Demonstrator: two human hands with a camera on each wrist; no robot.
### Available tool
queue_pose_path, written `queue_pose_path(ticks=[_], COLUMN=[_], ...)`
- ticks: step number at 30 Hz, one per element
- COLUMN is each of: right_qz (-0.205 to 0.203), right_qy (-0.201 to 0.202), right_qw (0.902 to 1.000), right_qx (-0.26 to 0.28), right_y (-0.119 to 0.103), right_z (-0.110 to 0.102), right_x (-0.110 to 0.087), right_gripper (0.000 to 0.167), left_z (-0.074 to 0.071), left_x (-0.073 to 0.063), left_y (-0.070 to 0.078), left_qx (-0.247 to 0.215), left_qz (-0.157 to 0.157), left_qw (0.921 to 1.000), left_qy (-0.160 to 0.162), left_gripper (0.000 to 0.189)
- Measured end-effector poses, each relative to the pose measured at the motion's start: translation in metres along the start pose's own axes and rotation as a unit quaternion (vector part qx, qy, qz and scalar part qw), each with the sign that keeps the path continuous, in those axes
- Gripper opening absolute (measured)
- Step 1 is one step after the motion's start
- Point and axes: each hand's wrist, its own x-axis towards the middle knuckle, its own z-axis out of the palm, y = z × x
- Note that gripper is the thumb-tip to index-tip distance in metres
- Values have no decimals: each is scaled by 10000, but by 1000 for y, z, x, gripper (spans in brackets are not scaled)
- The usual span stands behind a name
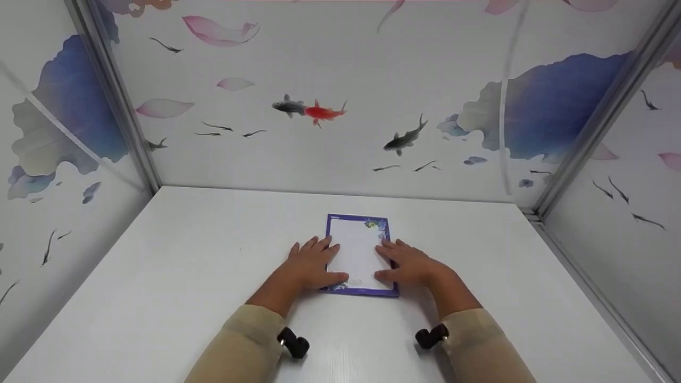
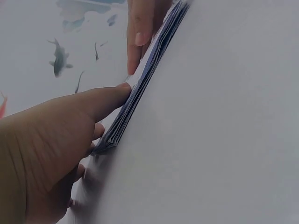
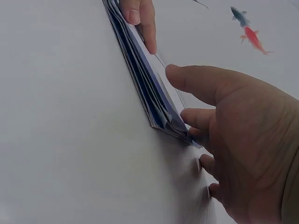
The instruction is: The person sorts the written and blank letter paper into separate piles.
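Observation:
A purple-bordered stack of paper sheets (image 1: 357, 255), white in the middle with flowers at two corners, lies flat on the table. Several layers show along its near edge (image 2: 140, 88); whether they are folded or separate I cannot tell. My left hand (image 1: 313, 264) rests on the stack's left side, fingers spread, thumb on the lower part. On the opposite side is my right hand (image 1: 414, 264), fingers extended over the border. In the right wrist view, the right thumb (image 3: 196, 81) is beside the top sheet; contact there is unclear. Neither hand curls round the stack.
The white table (image 1: 186, 266) meets white wall panels (image 1: 330, 159) printed with fish and petals at the back and sides. Metal posts (image 1: 119, 96) stand at the corners. A small black device (image 1: 294, 343) sits at the left cuff, another (image 1: 432, 336) at the right.

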Motion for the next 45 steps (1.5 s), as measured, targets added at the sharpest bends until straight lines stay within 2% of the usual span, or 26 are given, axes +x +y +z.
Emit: queue_pose_path(ticks=[8,16,22,27,36,39,43,45], right_qz=[241,255,199,205,440,215,-201,-199], right_qy=[-9,-19,-30,33,399,559,855,980], right_qw=[9997,9997,9997,9989,9929,9933,9944,9939], right_qx=[28,45,104,417,1026,987,579,462], right_y=[1,-1,3,7,5,4,5,4], right_z=[2,0,-1,-2,-5,-5,-5,-4], right_x=[-1,-4,-2,-1,0,2,5,6], right_gripper=[93,91,80,67,57,56,52,50], left_z=[-2,-3,-4,-5,-6,-6,-5,-5], left_x=[-3,-2,-1,0,3,3,2,1], left_y=[2,2,-1,-4,-8,-8,-7,-7], left_qx=[-105,-55,-159,-307,-510,-575,-567,-539], left_qz=[-84,-89,-109,-126,-81,-52,19,57], left_qw=[9999,9999,9998,9994,9979,9967,9953,9949], left_qy=[-7,31,30,46,385,574,781,848], left_gripper=[92,90,82,71,58,57,56,56])
